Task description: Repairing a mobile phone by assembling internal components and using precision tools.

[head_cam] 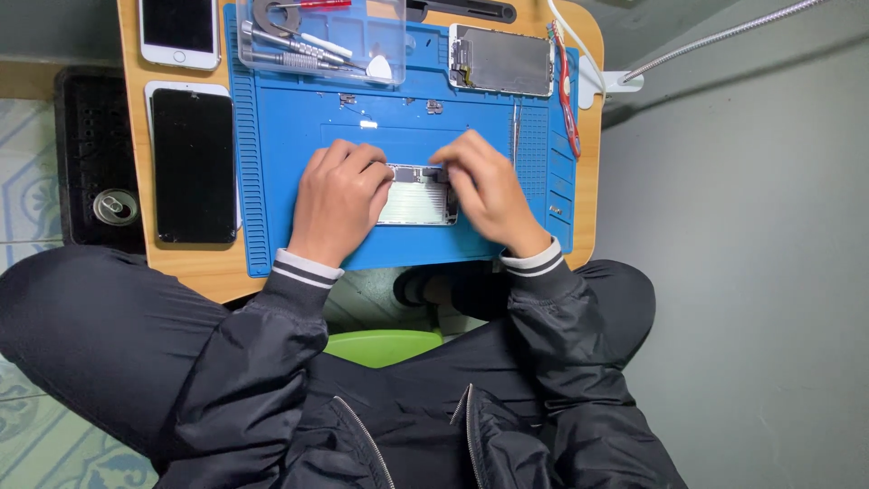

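Blue silicone work mat (290,136) on small wooden table (136,145). Far left, white smartphone (179,32); nearer, black-screened phone (193,165). Clear plastic tray of metal tools (321,41) far centre. Detached silver screen panel (501,60) far right, red-handled tool (567,95) beside it. Drink can (115,206) in black crate (86,136), left.

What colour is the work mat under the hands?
Blue mat, clearest in the head view.

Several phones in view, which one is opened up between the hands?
The opened phone at the middle of the blue mat, between left hand and right hand. The others lie untouched: two left, one top right.
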